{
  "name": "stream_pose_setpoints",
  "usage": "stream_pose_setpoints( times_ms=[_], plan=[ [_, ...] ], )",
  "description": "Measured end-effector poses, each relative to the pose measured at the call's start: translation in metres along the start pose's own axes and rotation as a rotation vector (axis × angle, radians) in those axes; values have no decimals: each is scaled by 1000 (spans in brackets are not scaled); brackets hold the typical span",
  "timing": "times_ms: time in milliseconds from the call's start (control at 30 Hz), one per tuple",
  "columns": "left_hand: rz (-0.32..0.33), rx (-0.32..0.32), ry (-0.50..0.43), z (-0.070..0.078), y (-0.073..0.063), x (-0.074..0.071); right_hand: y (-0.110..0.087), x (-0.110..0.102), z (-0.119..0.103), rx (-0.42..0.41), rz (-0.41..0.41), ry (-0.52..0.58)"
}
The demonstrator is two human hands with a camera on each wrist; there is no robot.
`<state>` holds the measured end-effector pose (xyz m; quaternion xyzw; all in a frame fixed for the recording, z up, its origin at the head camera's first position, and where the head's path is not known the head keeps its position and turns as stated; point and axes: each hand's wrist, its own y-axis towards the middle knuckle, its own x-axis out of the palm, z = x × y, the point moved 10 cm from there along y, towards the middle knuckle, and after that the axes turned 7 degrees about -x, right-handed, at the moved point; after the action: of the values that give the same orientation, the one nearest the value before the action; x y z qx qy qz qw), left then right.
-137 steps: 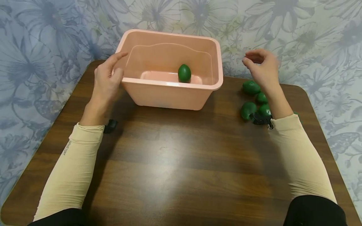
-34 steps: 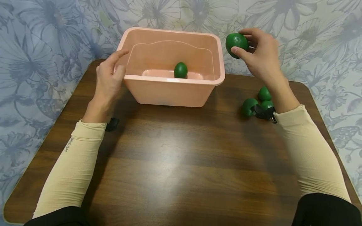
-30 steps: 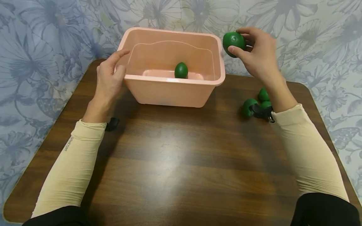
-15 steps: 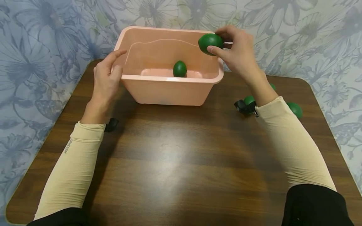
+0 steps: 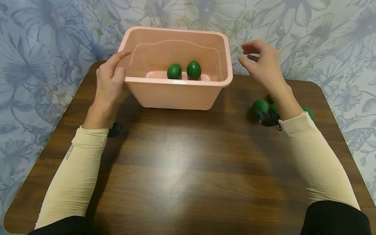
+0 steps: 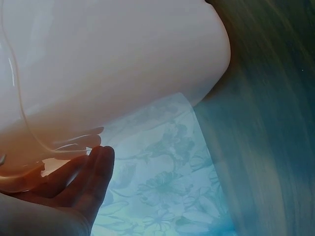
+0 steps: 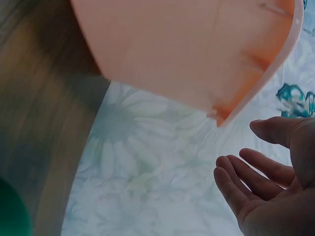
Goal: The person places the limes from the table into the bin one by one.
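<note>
A pink plastic tub [image 5: 173, 94] stands near the wall, with two smooth, dark green oval fruits [image 5: 194, 70] inside it. They look like limes or small avocados; I cannot tell which. My left hand [image 5: 110, 80] holds the tub's left rim, and in the left wrist view its fingers [image 6: 101, 169] press against the outside of the tub. My right hand [image 5: 262, 63] hovers in the air to the right of the tub, its fingers loosely bent and holding nothing. Below my right wrist, several more green fruits [image 5: 259, 107] lie on the table, partly hidden by the forearm and strap.
The brown wooden table [image 5: 176, 156] reaches back to a flowered wall [image 5: 317, 52] right behind the tub. A green fruit [image 7: 11, 211] shows at the lower left corner of the right wrist view. Black straps [image 5: 115, 129] are on both wrists.
My right hand carried a green fruit left over the tub, let it go inside and moved back right. Two fruits now lie in the tub instead of one. My left hand stays at the rim.
</note>
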<state>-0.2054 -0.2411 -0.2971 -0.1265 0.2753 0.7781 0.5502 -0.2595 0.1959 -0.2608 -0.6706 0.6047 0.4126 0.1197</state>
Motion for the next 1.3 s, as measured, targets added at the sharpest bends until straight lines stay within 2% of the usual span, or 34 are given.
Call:
stream_pose_setpoints(
  times_ms=[300, 667, 900, 1167, 1300],
  plan=[
    [-5, 5, 4, 1, 2, 0, -21, -9, 40, 75, -41, -29],
    [-3, 3, 19, -1, 2, 0, -40, -24, 101, 172, -106, -99],
    [5, 4, 17, -1, 1, -1, -56, -27, 137, 283, -184, -160],
    [6, 1, 5, -1, 1, 1, -70, -35, 169, 398, -240, -196],
    [10, 4, 2, -1, 1, 2, -79, -35, 182, 445, -310, -205]
  ],
)
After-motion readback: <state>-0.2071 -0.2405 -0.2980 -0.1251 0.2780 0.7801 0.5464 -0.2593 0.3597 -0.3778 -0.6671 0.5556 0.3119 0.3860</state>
